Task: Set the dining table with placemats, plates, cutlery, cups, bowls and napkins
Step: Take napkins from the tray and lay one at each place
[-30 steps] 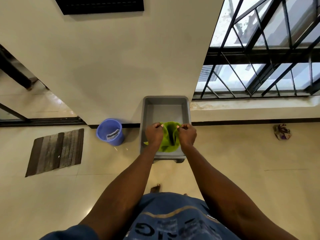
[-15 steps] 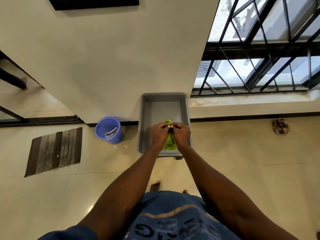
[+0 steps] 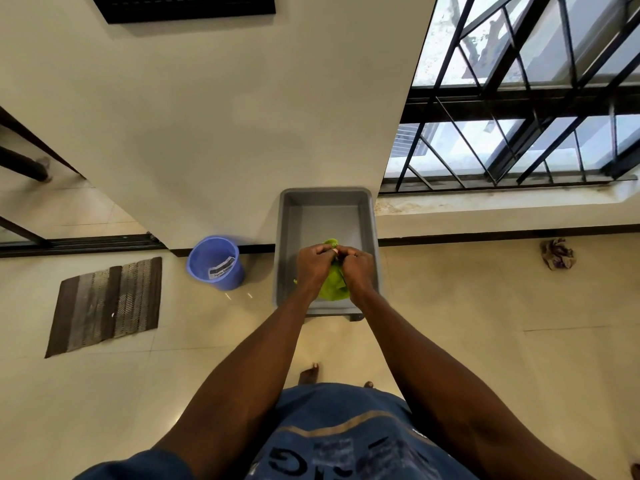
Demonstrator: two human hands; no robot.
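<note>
Napkin (image 3: 333, 285), green, bunched and hanging toward frame bottom, pinched at top between left hand (image 3: 313, 268) and right hand (image 3: 358, 270), over grey tub (image 3: 285, 237).

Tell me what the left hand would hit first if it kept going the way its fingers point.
Probably the right hand: the left hand curls inward on the green cloth, knuckles nearly meeting.

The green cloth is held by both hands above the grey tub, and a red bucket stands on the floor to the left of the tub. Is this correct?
Only the bucket's colour is wrong. The head view shows a blue bucket, not red, on the floor left of the grey tub. The rest holds: the left hand and right hand both grip the green cloth above the tub.
</note>
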